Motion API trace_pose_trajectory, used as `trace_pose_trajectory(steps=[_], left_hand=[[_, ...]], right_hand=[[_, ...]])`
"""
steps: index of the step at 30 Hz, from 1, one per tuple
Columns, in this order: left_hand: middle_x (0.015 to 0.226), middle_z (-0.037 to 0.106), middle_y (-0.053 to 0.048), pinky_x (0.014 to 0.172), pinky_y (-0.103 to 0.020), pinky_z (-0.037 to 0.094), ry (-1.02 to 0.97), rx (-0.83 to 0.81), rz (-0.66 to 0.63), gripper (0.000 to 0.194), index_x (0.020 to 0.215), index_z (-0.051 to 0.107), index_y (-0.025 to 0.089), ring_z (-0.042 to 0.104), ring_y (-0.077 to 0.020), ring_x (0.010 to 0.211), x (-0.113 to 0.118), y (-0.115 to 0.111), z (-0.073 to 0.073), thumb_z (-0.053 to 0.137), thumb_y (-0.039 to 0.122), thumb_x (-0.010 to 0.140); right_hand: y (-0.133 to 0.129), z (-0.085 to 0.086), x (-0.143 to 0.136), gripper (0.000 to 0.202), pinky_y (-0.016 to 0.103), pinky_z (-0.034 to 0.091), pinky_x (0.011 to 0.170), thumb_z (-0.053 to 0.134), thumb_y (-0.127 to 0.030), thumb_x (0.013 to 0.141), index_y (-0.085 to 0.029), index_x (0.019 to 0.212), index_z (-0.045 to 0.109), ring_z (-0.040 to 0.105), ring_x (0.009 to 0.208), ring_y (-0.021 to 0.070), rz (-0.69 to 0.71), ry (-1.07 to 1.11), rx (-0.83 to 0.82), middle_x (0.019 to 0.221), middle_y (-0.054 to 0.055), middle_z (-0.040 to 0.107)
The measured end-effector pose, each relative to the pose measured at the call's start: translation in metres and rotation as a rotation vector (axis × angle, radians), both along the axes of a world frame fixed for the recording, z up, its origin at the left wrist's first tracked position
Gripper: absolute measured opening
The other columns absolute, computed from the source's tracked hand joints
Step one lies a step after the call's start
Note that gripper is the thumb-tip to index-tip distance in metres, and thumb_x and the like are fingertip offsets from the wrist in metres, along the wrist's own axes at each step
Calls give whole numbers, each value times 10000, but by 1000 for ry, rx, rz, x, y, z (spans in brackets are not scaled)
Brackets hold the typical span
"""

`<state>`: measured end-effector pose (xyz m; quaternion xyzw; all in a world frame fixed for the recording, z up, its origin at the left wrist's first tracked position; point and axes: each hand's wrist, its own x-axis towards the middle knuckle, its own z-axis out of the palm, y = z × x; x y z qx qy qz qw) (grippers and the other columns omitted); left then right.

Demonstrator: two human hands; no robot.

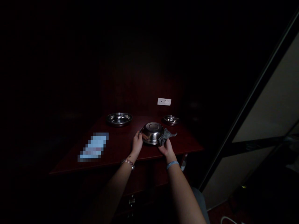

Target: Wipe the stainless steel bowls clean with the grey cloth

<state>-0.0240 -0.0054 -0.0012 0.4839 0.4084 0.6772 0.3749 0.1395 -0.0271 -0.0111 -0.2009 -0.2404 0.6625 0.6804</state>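
A shiny metal bowl [153,132] is held upside down above the front part of the dark red table, its base facing up. My left hand [137,143] grips its left rim, thumb on the outside. At the bowl's right side my right hand [166,147] is closed on a crumpled grey cloth [164,136], which lies against the bowl's wall. Fingers of both hands are partly hidden beneath the bowl.
On the table [121,146] stand a wide metal dish [119,119] at back left and a smaller metal bowl [171,120] at back right. A blurred-out bluish flat object [94,147] lies front left. A white socket [164,101] is on the wall. A bottle [184,162] shows past the front edge.
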Motion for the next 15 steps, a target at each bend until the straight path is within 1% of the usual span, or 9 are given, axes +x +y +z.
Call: trace_pose_trajectory(steps=[2,4,10,15], left_hand=[[603,671,8,747,-317,568,4,3,-33,161,807,610,217,660,-180,622,0,0,-1,531,340,872],[602,669,7,721,-309,558,1,6,-54,167,789,598,222,647,-175,602,0,0,-1,517,339,877],[633,682,0,692,-297,536,-10,-7,-93,177,814,588,218,646,-177,606,0,-2,-1,508,360,883],[628,691,-6,703,-291,534,-11,-3,-77,162,812,586,206,638,-167,586,0,-2,0,499,330,867]], right_hand=[[-1,1,0,265,312,626,879,484,-292,971,-253,980,746,757,880,138,-3,-2,-7,909,2,810],[-2,2,0,266,292,619,883,484,-295,971,-242,977,745,758,877,132,-2,2,-14,915,6,810],[-5,6,-2,256,289,597,932,496,-289,963,-224,998,741,753,908,135,-16,3,-56,905,10,808],[-7,8,-3,323,273,583,947,435,-296,1005,-209,962,744,749,889,123,-18,26,-82,887,20,806]])
